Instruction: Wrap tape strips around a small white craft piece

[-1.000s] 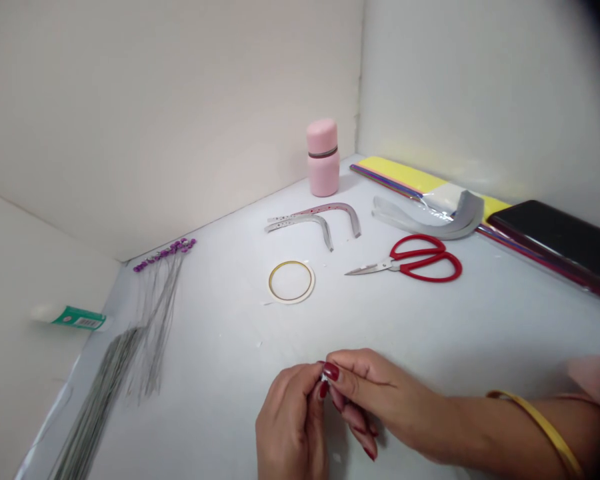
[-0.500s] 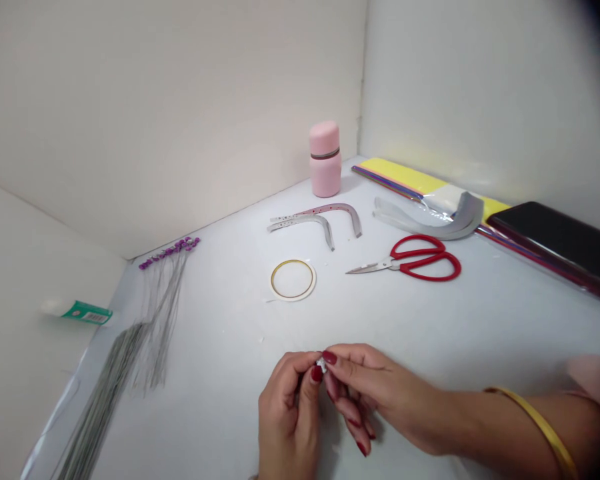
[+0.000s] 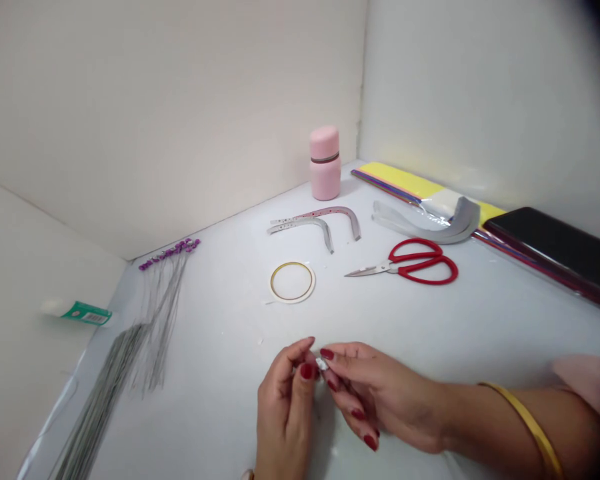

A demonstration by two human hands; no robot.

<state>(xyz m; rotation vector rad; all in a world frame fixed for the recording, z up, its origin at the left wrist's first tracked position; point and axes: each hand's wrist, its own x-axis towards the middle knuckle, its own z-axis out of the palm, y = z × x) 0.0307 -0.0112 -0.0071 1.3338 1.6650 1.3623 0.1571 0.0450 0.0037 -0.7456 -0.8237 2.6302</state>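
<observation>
Low in the middle of the white table, my left hand [image 3: 285, 413] and my right hand [image 3: 375, 397] meet fingertip to fingertip. Between their pinched fingers sits a tiny white bit [image 3: 322, 364], too small to name. Both hands have red-painted nails. My right wrist wears a yellow bangle [image 3: 525, 420]. The nearest thing on the table is a thin ring of tape [image 3: 293, 281], a little beyond the hands.
Red-handled scissors [image 3: 410, 263] lie to the right of the ring of tape. Two bent silver strips [image 3: 320, 223] and a pink bottle [image 3: 325, 163] stand further back. Wires with purple beads [image 3: 150, 313] spread at the left, by a green-labelled tube [image 3: 77, 312]. Coloured sheets [image 3: 405, 180] and a dark phone [image 3: 555, 247] line the right wall.
My hands have shifted slightly and the fingers have reworked their pinch on the tiny white bit. The view has dipped a little. Nothing else on the table has moved.
</observation>
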